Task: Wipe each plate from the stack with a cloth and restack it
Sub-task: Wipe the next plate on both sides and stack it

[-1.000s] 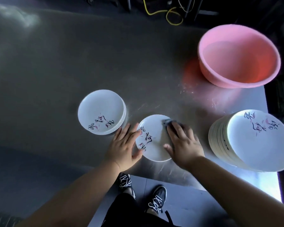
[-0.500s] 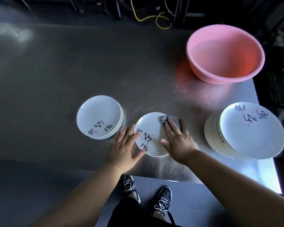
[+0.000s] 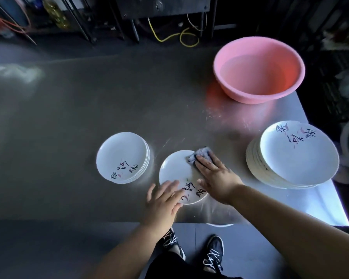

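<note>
A single white plate [image 3: 176, 171] with black brush lettering lies flat near the table's front edge. My right hand [image 3: 216, 176] presses a small grey cloth [image 3: 199, 155] onto the plate's far right rim with straight fingers. My left hand [image 3: 163, 200] rests flat on the plate's near left edge, fingers spread. A short stack of similar plates [image 3: 122, 156] stands to the left. A taller leaning stack of plates [image 3: 290, 156] stands at the right.
A pink basin [image 3: 258, 67] holding water stands at the back right of the steel table [image 3: 69, 117]. The table's right edge runs just past the tall stack. Yellow cable and dark racks lie beyond the far edge. My shoes show below the front edge.
The plate has turned under my hands, so its lettering now sits at the near edge. My left hand slid to the plate's near left rim. My right hand keeps pressing the cloth.
</note>
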`<state>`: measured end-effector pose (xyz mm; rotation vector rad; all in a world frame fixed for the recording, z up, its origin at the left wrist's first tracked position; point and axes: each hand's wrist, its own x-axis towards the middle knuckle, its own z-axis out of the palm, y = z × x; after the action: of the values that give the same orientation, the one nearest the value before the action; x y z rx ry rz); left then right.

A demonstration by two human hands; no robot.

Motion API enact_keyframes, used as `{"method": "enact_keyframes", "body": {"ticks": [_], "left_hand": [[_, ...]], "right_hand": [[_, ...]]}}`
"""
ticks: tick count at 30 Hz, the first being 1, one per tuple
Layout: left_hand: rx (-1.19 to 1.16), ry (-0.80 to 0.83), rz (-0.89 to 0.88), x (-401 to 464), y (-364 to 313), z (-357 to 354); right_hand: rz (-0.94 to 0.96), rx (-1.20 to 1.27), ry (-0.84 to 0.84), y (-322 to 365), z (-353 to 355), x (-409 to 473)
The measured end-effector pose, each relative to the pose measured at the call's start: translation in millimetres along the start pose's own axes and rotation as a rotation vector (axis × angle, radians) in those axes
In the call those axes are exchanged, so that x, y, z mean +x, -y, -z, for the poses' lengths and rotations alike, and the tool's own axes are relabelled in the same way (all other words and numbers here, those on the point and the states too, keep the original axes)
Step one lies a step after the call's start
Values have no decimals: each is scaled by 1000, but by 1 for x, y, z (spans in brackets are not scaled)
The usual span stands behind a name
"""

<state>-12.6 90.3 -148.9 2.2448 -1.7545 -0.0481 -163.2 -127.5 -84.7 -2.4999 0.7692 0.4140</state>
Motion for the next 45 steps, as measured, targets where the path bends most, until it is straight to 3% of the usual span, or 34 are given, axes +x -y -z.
{"method": "enact_keyframes", "body": {"ticks": [8,11,21,26,33,35,38,40,42,45], "left_hand": [[-101,-16,29,5,-9,-3],[-94,-23,50,6,-10,-5],[-182,-9,136,10,-22,-9],[-165,-3,209,13,-32,-8],[-170,37,284,18,-44,1],[-158,72,266,20,-44,10],[-102,58,320,24,-46,31],[-85,77,492,31,-41,41],[-159,173,671,43,-32,46],[-288,383,788,66,-18,64]], "right_hand": [[-160,152,68,46,-47,-61],[-116,122,-96,17,-37,-29],[10,-93,-240,18,-84,-60],[-44,22,-223,-5,-55,-20],[224,79,-394,-1,-76,-59],[51,275,-424,6,-47,-63],[-291,280,-240,10,3,-56],[-416,229,-127,6,25,-41],[-429,116,20,2,37,-24],[-326,-56,225,-1,40,4]]}}
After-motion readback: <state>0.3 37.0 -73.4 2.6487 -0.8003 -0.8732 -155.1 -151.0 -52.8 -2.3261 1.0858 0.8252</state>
